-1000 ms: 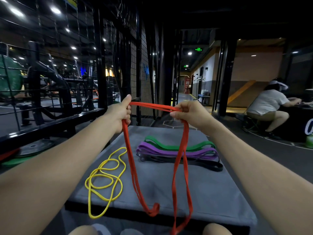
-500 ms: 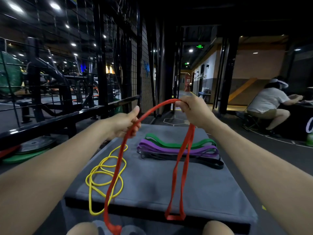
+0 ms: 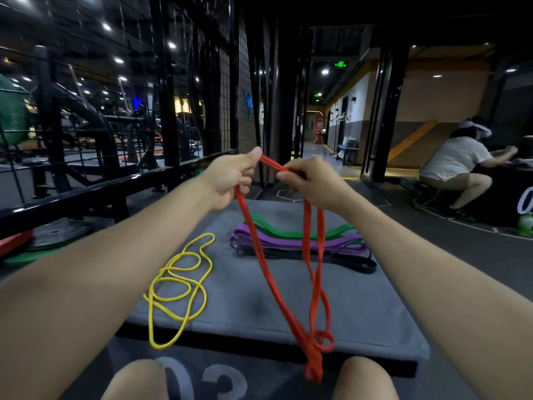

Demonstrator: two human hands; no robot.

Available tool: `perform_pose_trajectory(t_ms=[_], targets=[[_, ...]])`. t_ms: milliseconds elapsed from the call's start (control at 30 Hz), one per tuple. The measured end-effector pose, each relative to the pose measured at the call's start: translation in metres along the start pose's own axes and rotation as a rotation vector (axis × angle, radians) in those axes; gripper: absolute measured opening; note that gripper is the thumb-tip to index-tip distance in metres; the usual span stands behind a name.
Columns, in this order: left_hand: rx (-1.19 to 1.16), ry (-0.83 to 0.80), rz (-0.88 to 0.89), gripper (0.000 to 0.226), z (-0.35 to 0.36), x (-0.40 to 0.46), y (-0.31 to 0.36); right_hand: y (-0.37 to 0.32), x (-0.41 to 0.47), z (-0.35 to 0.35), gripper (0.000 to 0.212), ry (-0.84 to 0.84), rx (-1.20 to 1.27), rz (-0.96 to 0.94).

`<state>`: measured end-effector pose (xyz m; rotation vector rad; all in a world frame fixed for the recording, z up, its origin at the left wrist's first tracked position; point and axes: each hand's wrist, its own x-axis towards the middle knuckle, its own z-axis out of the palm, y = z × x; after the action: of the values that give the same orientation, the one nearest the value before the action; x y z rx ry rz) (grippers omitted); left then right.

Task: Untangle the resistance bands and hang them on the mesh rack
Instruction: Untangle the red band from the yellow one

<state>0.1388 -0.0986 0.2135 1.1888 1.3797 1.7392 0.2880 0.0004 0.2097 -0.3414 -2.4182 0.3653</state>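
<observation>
Both hands hold a red resistance band (image 3: 268, 272) up over the grey mat (image 3: 360, 307). My left hand (image 3: 230, 180) pinches its top between thumb and fingers. My right hand (image 3: 311, 183) grips it close beside, strands hanging from the fist. The red strands dangle down and twist into a knot near the mat's front edge. A thin yellow band (image 3: 178, 287) lies coiled on the mat's left. Green (image 3: 291, 232), purple (image 3: 288, 242) and black (image 3: 346, 261) bands lie stacked at the mat's far side. The black mesh rack (image 3: 230, 90) stands ahead on the left.
A low black rail (image 3: 86, 192) runs along the left, with weight plates (image 3: 57, 232) on the floor beneath. A person (image 3: 458, 168) squats at the right by a dark counter. A corridor opens straight ahead. My knees (image 3: 135, 379) show at the bottom.
My left hand has risen and moved right until it is close beside my right hand. The hanging red strands have swung and bunched into a knot low down.
</observation>
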Motion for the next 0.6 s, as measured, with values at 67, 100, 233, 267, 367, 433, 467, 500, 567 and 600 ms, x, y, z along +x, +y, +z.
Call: perform_pose_trajectory(t_ms=[67, 100, 233, 267, 367, 433, 467, 500, 567, 600], targets=[[-0.085, 0.108, 0.002, 0.035, -0.012, 0.003, 0.004, 0.009, -0.007, 0.008, 0.022, -0.023, 0.074, 0.029], [-0.122, 0.159, 0.001, 0.034, -0.02, 0.004, 0.005, 0.016, -0.011, 0.013, 0.023, -0.03, 0.085, 0.045], [-0.159, 0.337, -0.019, 0.032, -0.048, 0.006, 0.0, 0.045, -0.028, 0.028, 0.028, -0.03, 0.143, 0.173], [-0.176, 0.373, -0.028, 0.032, -0.053, 0.007, -0.003, 0.051, -0.031, 0.031, 0.029, -0.03, 0.168, 0.189], [-0.184, 0.414, -0.066, 0.033, -0.06, 0.008, -0.015, 0.065, -0.039, 0.039, 0.026, 0.008, 0.287, 0.249], [-0.193, 0.44, -0.087, 0.033, -0.066, 0.009, -0.024, 0.072, -0.045, 0.044, 0.026, 0.006, 0.282, 0.279], [-0.208, 0.47, -0.099, 0.033, -0.069, 0.01, -0.028, 0.076, -0.047, 0.047, 0.025, -0.01, 0.259, 0.297], [-0.21, 0.501, -0.113, 0.033, -0.071, 0.011, -0.032, 0.081, -0.05, 0.051, 0.026, -0.021, 0.242, 0.315], [-0.206, 0.545, -0.132, 0.035, -0.077, 0.014, -0.04, 0.091, -0.056, 0.055, 0.032, -0.036, 0.213, 0.352], [-0.217, 0.57, -0.131, 0.035, -0.081, 0.016, -0.044, 0.096, -0.059, 0.057, 0.034, -0.051, 0.19, 0.372]])
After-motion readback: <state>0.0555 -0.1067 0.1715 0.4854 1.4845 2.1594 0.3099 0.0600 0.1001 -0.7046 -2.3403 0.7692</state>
